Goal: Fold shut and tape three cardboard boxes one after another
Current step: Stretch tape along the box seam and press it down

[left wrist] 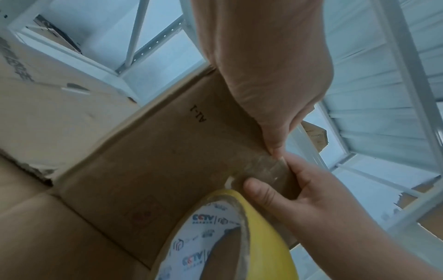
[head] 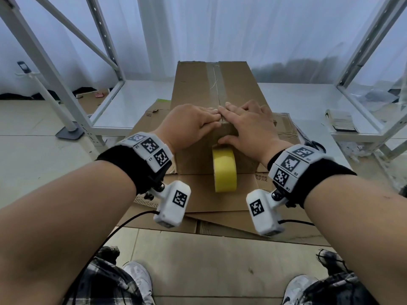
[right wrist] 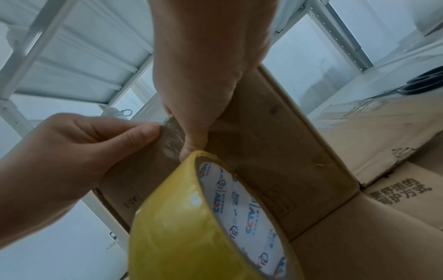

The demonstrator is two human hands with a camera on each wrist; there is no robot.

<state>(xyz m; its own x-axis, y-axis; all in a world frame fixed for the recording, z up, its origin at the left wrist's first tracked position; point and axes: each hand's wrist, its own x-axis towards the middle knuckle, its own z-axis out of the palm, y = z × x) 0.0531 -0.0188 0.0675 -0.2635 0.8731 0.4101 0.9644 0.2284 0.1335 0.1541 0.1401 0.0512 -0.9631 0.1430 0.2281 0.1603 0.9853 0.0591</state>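
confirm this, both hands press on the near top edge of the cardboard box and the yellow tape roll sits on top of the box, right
Not quite. The head view shows the yellow tape roll against the front face of the cardboard box, below the right hand, not on top. The left hand and the right do press on the near top edge.

Backdrop: white translucent curtain (head: pixel 220 29), soft daylight showing through.
Shelving: left rack (head: pixel 105 40) and right rack (head: pixel 362 51), white metal, glossy lower shelves.
Floor: pale tiles (head: pixel 33 150).
Stand: white pole, grey base (head: pixel 69 132).
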